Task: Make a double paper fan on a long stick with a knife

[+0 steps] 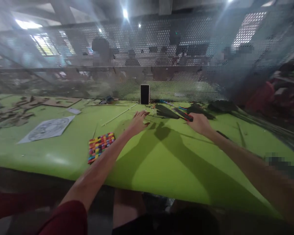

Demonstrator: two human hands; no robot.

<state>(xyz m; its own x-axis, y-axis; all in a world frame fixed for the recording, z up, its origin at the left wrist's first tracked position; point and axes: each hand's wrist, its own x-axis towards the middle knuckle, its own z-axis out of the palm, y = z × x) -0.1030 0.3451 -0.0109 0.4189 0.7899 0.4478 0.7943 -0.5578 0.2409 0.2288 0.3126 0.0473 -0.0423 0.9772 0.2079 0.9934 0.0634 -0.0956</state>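
Observation:
My right hand (pixel 199 123) is closed around a long black tool with red edges (pixel 185 115); its exact kind is too blurred to tell. The tool points up and left, close to a fan of dark thin strips (pixel 166 111) lying on the green table (pixel 161 163). To the left, my left hand (pixel 138 122) hovers low or rests at the table, with its fingers apart and nothing visible in them. A woven mat of bright multicoloured strips (pixel 100 146) lies beside my left forearm.
A phone-like dark panel with a light frame (pixel 144 94) stands upright at the back, before a perforated metal screen (pixel 127 75). A printed sheet (pixel 49 128) and cardboard pieces (pixel 56 101) lie at left. More dark strips (pixel 221 106) are at back right. Blurred people show beyond the screen.

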